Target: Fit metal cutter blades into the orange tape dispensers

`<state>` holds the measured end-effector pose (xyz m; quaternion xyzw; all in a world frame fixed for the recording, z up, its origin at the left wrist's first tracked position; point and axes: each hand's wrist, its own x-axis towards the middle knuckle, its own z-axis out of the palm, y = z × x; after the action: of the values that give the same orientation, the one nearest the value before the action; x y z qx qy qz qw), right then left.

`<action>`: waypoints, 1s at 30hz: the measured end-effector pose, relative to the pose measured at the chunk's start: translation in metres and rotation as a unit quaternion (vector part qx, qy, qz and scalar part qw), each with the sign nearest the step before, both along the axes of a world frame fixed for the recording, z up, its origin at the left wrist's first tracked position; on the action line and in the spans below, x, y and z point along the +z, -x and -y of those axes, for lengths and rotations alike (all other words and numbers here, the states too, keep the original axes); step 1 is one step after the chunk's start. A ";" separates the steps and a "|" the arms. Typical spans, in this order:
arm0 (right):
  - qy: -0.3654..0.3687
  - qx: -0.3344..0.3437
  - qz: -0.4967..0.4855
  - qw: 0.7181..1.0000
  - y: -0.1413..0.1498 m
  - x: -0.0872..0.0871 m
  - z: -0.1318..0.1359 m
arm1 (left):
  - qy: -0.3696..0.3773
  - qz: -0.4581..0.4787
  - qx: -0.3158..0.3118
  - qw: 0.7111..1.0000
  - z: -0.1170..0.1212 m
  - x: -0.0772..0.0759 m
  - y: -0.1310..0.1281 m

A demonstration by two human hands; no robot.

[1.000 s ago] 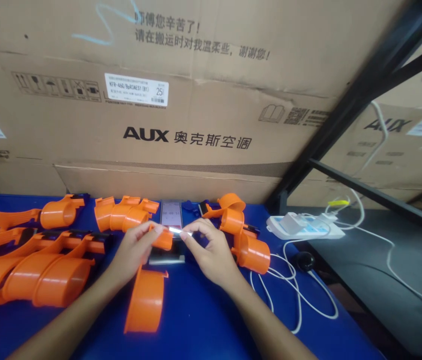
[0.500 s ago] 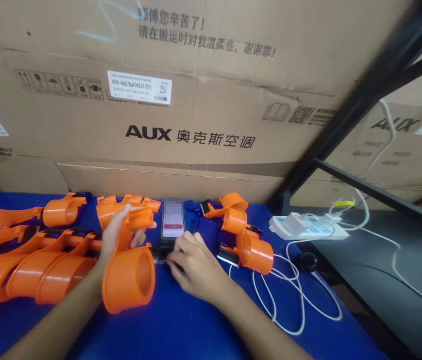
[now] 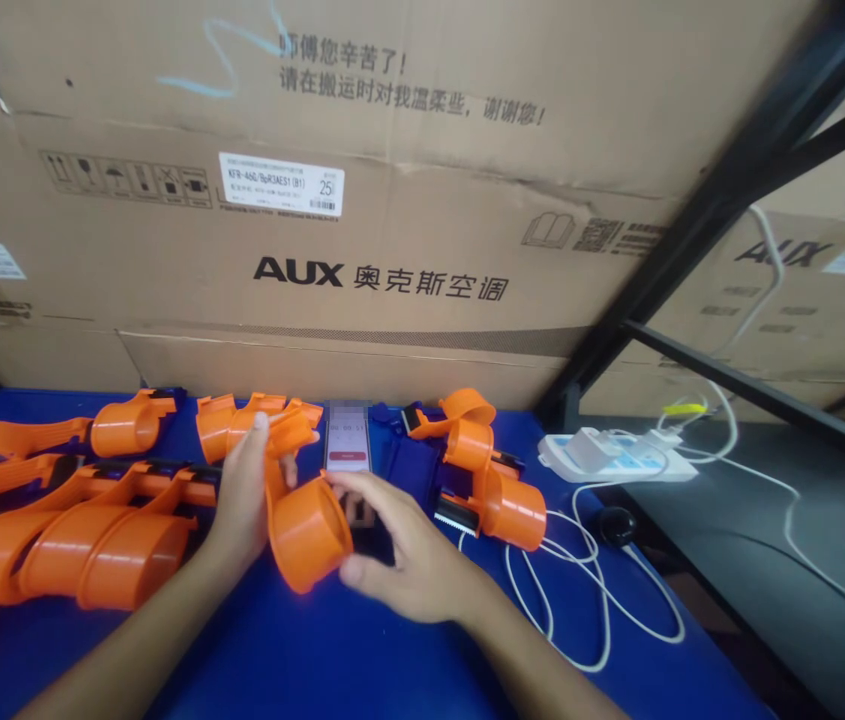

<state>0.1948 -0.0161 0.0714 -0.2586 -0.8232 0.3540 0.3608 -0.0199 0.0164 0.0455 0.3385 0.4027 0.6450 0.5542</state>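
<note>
My left hand (image 3: 246, 490) is closed round the handle part of an orange plastic tape dispenser (image 3: 308, 535), whose wide ring points down toward me. At the ring's right edge, my right hand (image 3: 411, 550) has its fingers on the upper rim and its thumb lower down. A dark piece is partly visible behind the right fingers; I cannot make out what it is. Just beyond the hands lies a phone (image 3: 347, 440) with its screen lit.
Several orange dispensers (image 3: 137, 560) lie in rows at left, and a stack of others (image 3: 512, 505) sits at right. White cables (image 3: 602, 620) loop beside a power strip (image 3: 617, 455). A large cardboard box (image 3: 392, 220) stands behind the blue table surface (image 3: 362, 660).
The held dispenser has turned and moved right, its ring now facing lower right. My right hand has left the dark part near the phone and come onto the ring.
</note>
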 end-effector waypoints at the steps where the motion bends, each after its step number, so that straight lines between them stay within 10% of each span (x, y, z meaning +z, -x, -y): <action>1: 0.017 0.005 -0.006 1.000 0.002 -0.001 0.002 | 0.005 -0.006 0.017 1.000 0.000 0.000 -0.002; 11: 0.090 -0.094 -0.099 0.987 0.011 -0.007 0.005 | 0.040 0.015 -0.112 0.993 0.011 0.017 -0.019; 17: 0.144 -0.137 -0.147 0.969 0.013 -0.003 0.004 | 0.007 -0.243 -0.095 0.965 0.051 0.032 0.018; 19: 0.155 -0.134 -0.141 0.969 0.015 -0.005 0.005 | -0.030 -0.422 -0.088 0.902 0.066 0.038 0.047; 25: 0.222 -0.090 -0.054 0.969 0.026 -0.017 0.016 | -0.099 -0.798 0.046 0.593 0.090 0.027 0.135; 30: 0.186 -0.048 0.036 0.981 0.040 -0.026 0.029 | -0.114 -0.846 0.038 0.520 0.099 -0.003 0.154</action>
<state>0.1543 -0.0450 0.0457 -0.3733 -0.7417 0.4739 0.2932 -0.1743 -0.0824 0.0421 0.7694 0.6173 0.1163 -0.1160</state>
